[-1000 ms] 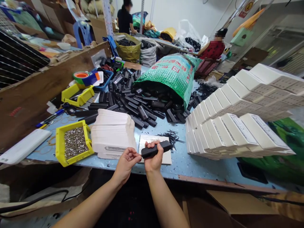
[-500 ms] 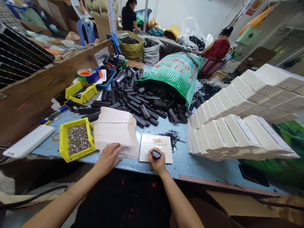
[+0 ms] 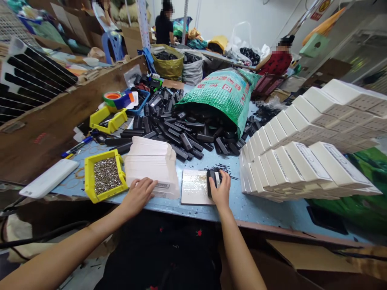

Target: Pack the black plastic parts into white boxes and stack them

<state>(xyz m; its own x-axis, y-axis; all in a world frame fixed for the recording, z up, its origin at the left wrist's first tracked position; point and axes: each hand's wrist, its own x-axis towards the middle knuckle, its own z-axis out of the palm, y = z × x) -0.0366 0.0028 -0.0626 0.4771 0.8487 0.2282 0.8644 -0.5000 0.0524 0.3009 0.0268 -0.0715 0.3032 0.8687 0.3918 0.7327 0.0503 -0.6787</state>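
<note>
My left hand [image 3: 138, 196] rests with its fingers laid out on the lower edge of a stack of flat white printed cards [image 3: 151, 157]. In my right hand [image 3: 221, 190] is a black oblong plastic case [image 3: 209, 184] with a lighter strip, gripped between thumb and fingers. The case is at the right side of a small white board [image 3: 193, 189] dusted with glittering bits. Behind that hand lie thin black sticks [image 3: 231, 166], partly covered by it. Left of the cards stands a yellow bin [image 3: 89, 177] filled with small metal parts [image 3: 105, 175].
White boxes [image 3: 278, 165] are stacked at the right. A green woven sack [image 3: 217, 92] spills many black cases [image 3: 187, 141] across the back. A white power bank-like block [image 3: 50, 177] and a second yellow bin [image 3: 116, 125] are on the left. Other people sit farther off.
My right hand has moved right across the board and now holds the black case lengthwise instead of end-up. The left hand stays on the cards. The view has shifted slightly.
</note>
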